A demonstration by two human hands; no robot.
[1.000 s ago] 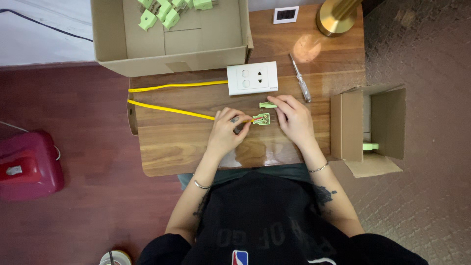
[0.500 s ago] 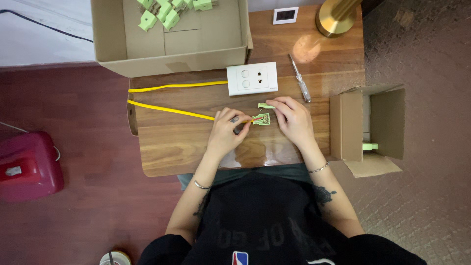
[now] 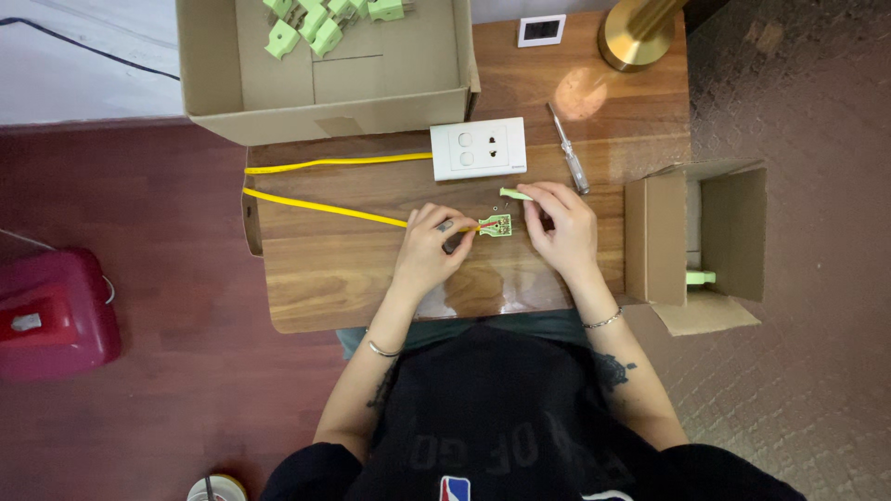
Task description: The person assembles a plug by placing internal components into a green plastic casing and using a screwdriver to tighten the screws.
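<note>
Head view, the only view. You sit at a wooden counter [image 3: 353, 278] with both hands over its middle. Your left hand [image 3: 429, 249] is curled, its fingers pinched on the end of a yellow cable [image 3: 320, 208] where it meets a small green connector module [image 3: 496, 225]. Red shows at that joint; whether it is stripped wire I cannot tell. Your right hand [image 3: 561, 227] is loosely closed beside the module, fingertips at its right edge; whether it grips the piece or only steadies it is not clear. A second small green part [image 3: 513, 194] lies just above, touching or nearly touching your right fingers.

Risks, as a judgement:
- The cable runs off left, loops over the counter's edge and returns toward a white switch-and-socket plate [image 3: 478, 148]. A tug from that slack could pull the end out of the module.
- The module is small and lies on a glossy surface; uneven pressure could make it slide or flip out from under your fingers.
- The loose green part sits where your right hand could knock it away toward the gap beside the small open carton [image 3: 696, 232].
- The screwdriver [image 3: 568, 148] lies near your right hand and could roll if nudged.
- The large cardboard box [image 3: 325, 93] holding more green parts overhangs the far edge of the counter; a pull on the cable could disturb it.
</note>
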